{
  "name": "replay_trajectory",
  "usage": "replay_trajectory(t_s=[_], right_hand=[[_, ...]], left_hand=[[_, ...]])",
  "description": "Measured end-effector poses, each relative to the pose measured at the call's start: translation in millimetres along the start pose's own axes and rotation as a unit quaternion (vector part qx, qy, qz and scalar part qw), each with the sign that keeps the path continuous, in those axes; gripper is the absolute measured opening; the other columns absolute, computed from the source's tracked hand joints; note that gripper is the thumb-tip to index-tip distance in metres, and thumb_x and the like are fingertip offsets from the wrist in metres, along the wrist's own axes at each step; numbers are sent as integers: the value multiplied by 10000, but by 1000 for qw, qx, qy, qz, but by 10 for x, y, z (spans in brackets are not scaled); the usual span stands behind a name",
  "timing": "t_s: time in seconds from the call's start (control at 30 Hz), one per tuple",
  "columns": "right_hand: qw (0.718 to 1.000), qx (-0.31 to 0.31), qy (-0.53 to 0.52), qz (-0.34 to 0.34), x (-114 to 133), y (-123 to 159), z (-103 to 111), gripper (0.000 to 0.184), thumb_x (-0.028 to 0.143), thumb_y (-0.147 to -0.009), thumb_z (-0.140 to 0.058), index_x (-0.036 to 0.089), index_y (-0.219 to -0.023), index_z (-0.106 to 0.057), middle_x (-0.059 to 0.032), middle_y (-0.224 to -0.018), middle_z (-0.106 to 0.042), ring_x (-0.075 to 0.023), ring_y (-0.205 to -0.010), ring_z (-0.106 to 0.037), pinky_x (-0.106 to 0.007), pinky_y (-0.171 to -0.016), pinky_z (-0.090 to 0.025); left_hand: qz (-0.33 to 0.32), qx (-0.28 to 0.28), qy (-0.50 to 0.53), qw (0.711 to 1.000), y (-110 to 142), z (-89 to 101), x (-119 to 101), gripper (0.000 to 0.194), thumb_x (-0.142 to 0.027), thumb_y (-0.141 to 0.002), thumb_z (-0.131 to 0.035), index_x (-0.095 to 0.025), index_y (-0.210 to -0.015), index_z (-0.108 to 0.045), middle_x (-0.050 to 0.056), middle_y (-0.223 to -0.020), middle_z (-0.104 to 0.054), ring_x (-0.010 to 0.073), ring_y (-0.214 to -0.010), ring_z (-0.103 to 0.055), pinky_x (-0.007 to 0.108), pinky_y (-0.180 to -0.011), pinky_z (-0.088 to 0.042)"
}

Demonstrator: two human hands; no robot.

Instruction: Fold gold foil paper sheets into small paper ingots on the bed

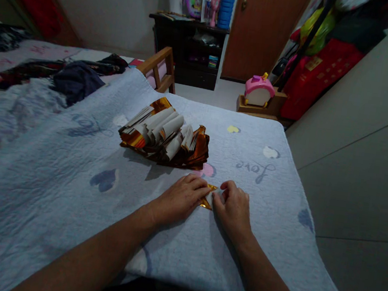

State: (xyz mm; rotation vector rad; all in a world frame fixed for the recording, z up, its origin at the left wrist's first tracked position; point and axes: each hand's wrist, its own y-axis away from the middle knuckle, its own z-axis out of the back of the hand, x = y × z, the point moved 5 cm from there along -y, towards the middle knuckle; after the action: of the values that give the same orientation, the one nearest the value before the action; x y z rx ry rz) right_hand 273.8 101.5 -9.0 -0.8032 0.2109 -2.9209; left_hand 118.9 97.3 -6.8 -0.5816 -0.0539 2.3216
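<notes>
A small piece of folded gold-and-white paper (pixel 209 199) lies on the light blue bed cover (pixel 266 250), between my two hands. My left hand (pixel 183 196) rests over its left side, fingers close together and holding it down. At its right edge, my right hand (pixel 233 210) has the thumb and curled fingers on the paper in a pinch. Part of the paper is hidden under the fingers. Just beyond my left hand sits a loose pile of rolled and folded gold-and-white papers (pixel 168 135), white insides facing up.
Dark crumpled clothes (pixel 79 82) lie to the left. Past the bed's far edge stand a wooden chair (pixel 159 67), a dark cabinet (pixel 195 55) and a pink toy case (pixel 259 91). A pale wardrobe (pixel 363 187) runs along the right side, near a red bag (pixel 317 76).
</notes>
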Motion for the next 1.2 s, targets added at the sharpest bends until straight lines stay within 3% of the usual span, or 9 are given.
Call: replay_trajectory(t_s=[0.13,0.23,0.57,0.8,1.07,1.2], right_hand=[[998,-3,-63,12,-8,38,44,166,278,-818,-564,179,-949,-584,-28,-748,-608,-221,-742,-569,-331,-724,-371],[996,4,-86,3,-54,53,58,167,257,-807,-553,177,-951,-585,-22,-736,-595,-210,-724,-563,-317,-698,-378],[999,23,24,-13,-39,13,11,92,264,-868,-600,185,-839,-637,-39,-708,-651,-215,-689,-581,-334,-696,-347],[1000,10,22,8,-10,29,-32,93,247,-877,-562,189,-878,-635,-32,-719,-658,-209,-691,-577,-335,-708,-351],[996,19,-85,27,20,82,65,241,242,-856,-486,155,-941,-694,-88,-841,-716,-234,-805,-634,-355,-786,-421],[992,29,-126,12,-34,73,94,275,244,-829,-503,146,-1007,-689,-94,-881,-720,-220,-787,-633,-329,-733,-438]], left_hand=[[-14,-2,10,1000,-4,-13,-7,275,-199,-978,-560,-162,-1244,-620,98,-1190,-648,236,-1135,-533,402,-1025,-456],[8,-11,-11,1000,13,-14,8,303,-223,-972,-577,-193,-1272,-611,92,-1214,-652,273,-1173,-502,467,-1029,-437],[-4,-8,83,997,-11,-18,-19,281,-172,-999,-470,-176,-1241,-613,108,-1183,-614,223,-1083,-540,392,-966,-501],[-11,-1,99,995,-11,-17,-20,284,-131,-978,-470,-185,-1226,-596,102,-1167,-603,217,-1073,-550,378,-964,-499],[-3,5,112,994,-7,10,-24,284,-111,-952,-495,-186,-1205,-602,103,-1186,-603,218,-1093,-543,385,-983,-489],[1,-11,93,996,-1,32,-5,292,-144,-946,-537,-175,-1224,-618,117,-1193,-599,241,-1117,-516,417,-1003,-477]])
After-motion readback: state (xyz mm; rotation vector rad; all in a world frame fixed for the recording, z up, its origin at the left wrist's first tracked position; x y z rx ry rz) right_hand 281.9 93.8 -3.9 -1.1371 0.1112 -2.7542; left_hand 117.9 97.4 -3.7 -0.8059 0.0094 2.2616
